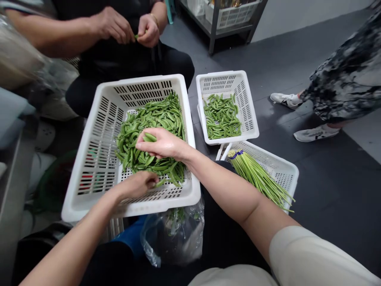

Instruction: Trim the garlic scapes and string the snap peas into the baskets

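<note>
A large white slotted basket (pixel 85 204) stands in front of me, with a heap of green pea pods (pixel 160 115) inside. Over the middle of the heap, my right hand (pixel 162 143) is closed around several pods. My left hand (pixel 138 184) is low at the basket's near side, its fingers pinched together on one pod (pixel 161 182). To the right, a smaller white basket (pixel 253 123) holds more pods.
Across the basket sits a person whose hands (pixel 127 29) hold a pod. A third basket (pixel 293 174) holds long green stems (pixel 258 174) with a purple tie. A plastic bag (pixel 181 238) hangs below the large basket. Another person's shoes (pixel 315 133) are at right; a metal rack (pixel 212 29) stands behind.
</note>
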Tool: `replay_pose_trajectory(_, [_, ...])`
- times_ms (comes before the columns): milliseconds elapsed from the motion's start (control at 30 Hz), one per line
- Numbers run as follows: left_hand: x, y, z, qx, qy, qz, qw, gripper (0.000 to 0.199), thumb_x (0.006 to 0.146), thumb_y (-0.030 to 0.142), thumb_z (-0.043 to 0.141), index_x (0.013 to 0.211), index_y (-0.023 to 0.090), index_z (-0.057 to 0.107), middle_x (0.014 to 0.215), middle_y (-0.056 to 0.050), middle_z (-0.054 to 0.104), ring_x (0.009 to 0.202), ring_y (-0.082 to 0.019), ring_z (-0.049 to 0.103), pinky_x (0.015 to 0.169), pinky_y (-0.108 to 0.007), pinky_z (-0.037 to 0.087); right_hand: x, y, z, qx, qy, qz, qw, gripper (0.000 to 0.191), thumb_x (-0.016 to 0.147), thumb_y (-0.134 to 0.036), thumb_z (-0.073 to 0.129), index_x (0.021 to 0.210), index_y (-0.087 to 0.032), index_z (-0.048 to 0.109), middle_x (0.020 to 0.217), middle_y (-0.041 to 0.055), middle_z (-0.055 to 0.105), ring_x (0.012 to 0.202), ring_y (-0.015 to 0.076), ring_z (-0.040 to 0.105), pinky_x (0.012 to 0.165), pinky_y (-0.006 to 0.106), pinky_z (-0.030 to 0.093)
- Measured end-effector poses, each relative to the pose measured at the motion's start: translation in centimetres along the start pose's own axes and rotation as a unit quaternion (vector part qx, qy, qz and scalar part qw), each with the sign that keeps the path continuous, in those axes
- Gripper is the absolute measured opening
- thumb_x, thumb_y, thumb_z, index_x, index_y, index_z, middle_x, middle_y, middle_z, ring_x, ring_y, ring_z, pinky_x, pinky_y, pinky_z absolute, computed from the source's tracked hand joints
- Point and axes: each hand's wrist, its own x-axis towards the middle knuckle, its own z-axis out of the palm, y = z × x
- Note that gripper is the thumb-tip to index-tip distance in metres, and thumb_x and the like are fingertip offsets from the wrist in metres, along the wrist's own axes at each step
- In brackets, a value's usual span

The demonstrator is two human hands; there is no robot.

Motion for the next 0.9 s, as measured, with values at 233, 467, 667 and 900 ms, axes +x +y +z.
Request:
replay_pose_trajectory(233, [-4.7,1.1,-0.6,-0.283,0.282,0.039,0.916,0.027,0.062,0.042,0.069,0.075,0.019,0.062,0.067,0.001,0.058,0.061,-0.014,0.051,0.056,-0.023,0.043,-0.6,0.3,1.2,-0.15,-0.031,-0.016,0.988,0.02,0.07,-0.032,0.068,0.074,-0.014,0.058,0.068,-0.0035,0.05,0.065,0.0097,0.044,0.062,0.023,0.032])
replay_pose_trajectory(467, [-6.8,2.0,0.2,-0.362,0.365,-0.016,0.858,0.029,0.056,0.042,0.071,0.067,0.017,0.06,0.063,-0.001,0.06,0.06,-0.014,0.054,0.048,-0.02,0.043,-1.0,1.0,3.9,-0.267,-0.028,-0.145,0.952,0.007,0.079,-0.021,0.057,0.076,-0.016,0.057,0.072,-0.0012,0.054,0.072,0.0119,0.049,0.068,0.023,0.032])
replay_pose_trajectory(667, [-7.7,1.9,-0.4,-0.374,0.3,-0.051,0.876,0.015,0.055,0.031,0.058,0.051,0.017,0.055,0.044,0.003,0.044,0.039,-0.007,0.034,0.035,-0.017,0.022,-2.1,0.1,4.0,-0.403,-0.081,-0.17,0.896,0.008,0.086,-0.02,0.05,0.085,-0.018,0.058,0.088,0.0041,0.058,0.077,0.0151,0.05,0.062,0.025,0.028])
replay_pose_trajectory(900, [-7.4,2.2,-0.1,-0.504,0.278,-0.049,0.816,0.014,0.052,0.025,0.058,0.047,0.016,0.049,0.042,0.005,0.037,0.038,-0.003,0.027,0.034,-0.013,0.016,-2.1,0.9,4.8,-0.274,-0.058,-0.209,0.937,0.004,0.082,-0.016,0.052,0.079,-0.017,0.053,0.082,0.0024,0.056,0.077,0.0135,0.05,0.067,0.025,0.035])
